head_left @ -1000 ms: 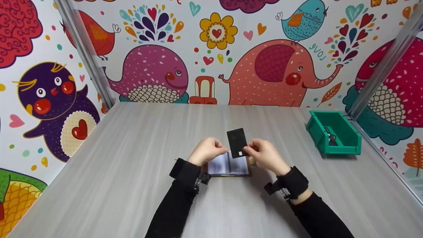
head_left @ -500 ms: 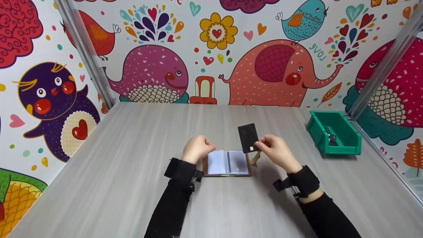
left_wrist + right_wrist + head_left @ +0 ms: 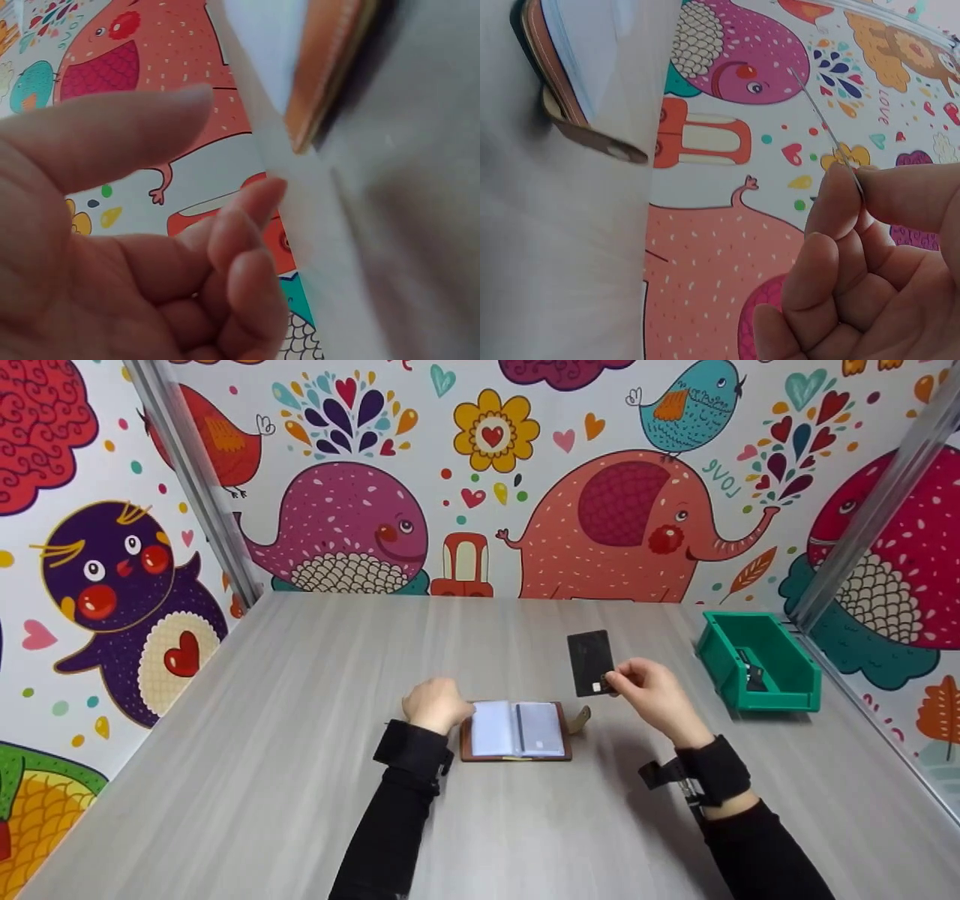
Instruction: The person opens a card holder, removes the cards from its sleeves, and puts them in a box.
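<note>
My right hand (image 3: 658,696) pinches a black card (image 3: 591,662) by its lower right corner, raised above the table. In the right wrist view the card (image 3: 825,124) shows edge-on between thumb and forefinger. An open card holder (image 3: 517,731) with brown covers and clear plastic sleeves lies in the middle of the table. Its strap (image 3: 579,721) with a snap sticks out to the right. At the holder's upper left corner is my left hand (image 3: 436,705). The left wrist view shows that hand's thumb (image 3: 142,131) apart from its loosely curled fingers, with nothing between them.
A green plastic bin (image 3: 776,701) stands at the right side of the table (image 3: 337,675), with small dark items (image 3: 750,669) inside. Walls with printed cartoon animals (image 3: 480,510) border the back and sides.
My right hand has carried the black card right and slightly away from the holder. My left hand has drawn left, off the sleeves, leaving the holder's pages more exposed.
</note>
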Tool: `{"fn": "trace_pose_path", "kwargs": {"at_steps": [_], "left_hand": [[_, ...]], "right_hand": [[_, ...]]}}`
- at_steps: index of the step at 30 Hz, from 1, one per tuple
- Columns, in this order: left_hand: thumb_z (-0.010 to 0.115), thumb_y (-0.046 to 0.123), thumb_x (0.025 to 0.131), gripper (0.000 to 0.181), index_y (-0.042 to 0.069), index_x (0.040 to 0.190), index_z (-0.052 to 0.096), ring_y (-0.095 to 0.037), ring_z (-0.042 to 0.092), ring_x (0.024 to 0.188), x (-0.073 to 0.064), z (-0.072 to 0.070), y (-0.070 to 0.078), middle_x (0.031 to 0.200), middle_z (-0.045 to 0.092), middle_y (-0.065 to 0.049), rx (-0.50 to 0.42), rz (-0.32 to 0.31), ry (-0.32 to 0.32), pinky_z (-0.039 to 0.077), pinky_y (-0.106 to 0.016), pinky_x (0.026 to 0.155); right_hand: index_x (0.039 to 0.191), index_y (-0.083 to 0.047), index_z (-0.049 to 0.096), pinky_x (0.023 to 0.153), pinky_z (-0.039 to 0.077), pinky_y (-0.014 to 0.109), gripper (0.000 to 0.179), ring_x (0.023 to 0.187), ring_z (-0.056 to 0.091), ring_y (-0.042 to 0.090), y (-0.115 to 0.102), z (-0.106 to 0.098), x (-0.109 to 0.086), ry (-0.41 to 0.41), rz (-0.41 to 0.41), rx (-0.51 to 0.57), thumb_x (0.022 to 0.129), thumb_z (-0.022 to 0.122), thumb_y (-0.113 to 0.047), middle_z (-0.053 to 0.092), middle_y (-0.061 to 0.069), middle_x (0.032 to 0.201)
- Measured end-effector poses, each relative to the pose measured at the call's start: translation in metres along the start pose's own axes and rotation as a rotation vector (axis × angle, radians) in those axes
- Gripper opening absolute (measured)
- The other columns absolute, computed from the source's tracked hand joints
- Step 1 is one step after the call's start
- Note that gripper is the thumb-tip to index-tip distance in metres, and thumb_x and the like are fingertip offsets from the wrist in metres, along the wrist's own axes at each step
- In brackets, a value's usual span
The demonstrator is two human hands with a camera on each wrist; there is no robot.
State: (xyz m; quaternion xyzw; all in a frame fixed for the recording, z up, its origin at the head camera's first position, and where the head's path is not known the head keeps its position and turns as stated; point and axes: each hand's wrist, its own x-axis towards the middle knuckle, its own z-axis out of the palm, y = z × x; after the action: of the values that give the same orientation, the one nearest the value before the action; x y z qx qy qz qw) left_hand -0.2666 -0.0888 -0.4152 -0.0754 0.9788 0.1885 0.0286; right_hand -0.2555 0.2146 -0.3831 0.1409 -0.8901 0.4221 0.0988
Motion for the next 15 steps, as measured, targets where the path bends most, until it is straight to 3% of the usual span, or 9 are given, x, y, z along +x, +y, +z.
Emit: {"fn": "trace_pose_path", "kwargs": {"at_steps": [6,15], "left_hand": [[0.077,0.037,0.077,0.027,0.011,0.080,0.069,-0.027,0.061,0.082,0.000,0.003,-0.002,0.090,0.067,-0.006,0.038,-0.004,-0.032,0.048,-0.046,0.080],[0.080,0.037,0.075,0.033,0.010,0.091,0.072,-0.028,0.063,0.089,0.000,0.007,0.001,0.101,0.069,-0.008,0.075,-0.019,-0.053,0.048,-0.046,0.081]], "right_hand": [[0.091,0.003,0.065,0.062,0.039,0.028,0.018,0.070,0.050,0.019,0.007,-0.018,0.000,0.016,0.040,-0.021,0.099,0.061,-0.013,0.063,0.008,0.079],[0.097,0.003,0.066,0.063,0.039,0.031,0.029,0.075,0.049,0.022,0.026,-0.047,-0.003,0.025,0.119,-0.085,0.101,0.058,-0.024,0.065,0.009,0.084]]}}
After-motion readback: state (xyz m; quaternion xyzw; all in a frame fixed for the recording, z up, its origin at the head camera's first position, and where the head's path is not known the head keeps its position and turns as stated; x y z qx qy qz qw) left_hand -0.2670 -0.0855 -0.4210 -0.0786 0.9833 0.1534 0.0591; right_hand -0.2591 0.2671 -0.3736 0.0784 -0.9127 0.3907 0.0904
